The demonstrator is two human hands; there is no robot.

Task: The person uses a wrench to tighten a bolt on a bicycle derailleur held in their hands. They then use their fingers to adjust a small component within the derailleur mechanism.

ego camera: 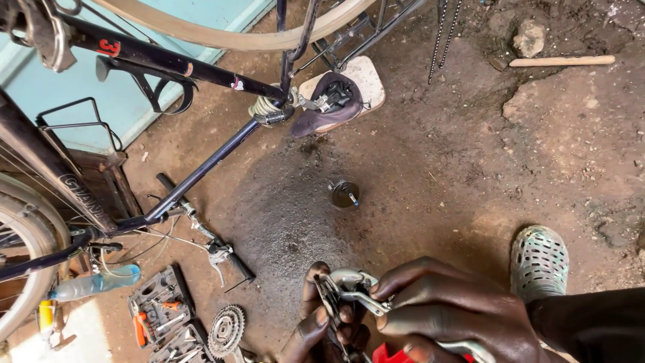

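Both hands low in frame: left hand (322, 323) and right hand (443, 312) pinching metal bike part (349, 286); small round cap (344, 193) on dirt floor (470, 168) beyond.

- Right hand (443, 312) and left hand (322, 329) pinch a small silver metal bicycle part (349, 286) between their fingers.
- Just left of the grip lies a grey toothed sprocket (226, 329).
- Beyond it, a small round dark metal piece (344, 193) sits on the dirt floor (470, 154).

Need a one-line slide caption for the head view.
Both hands, left hand and right hand, grip a metal bicycle part above a dirt floor, upturned bicycle and tool case alongside.
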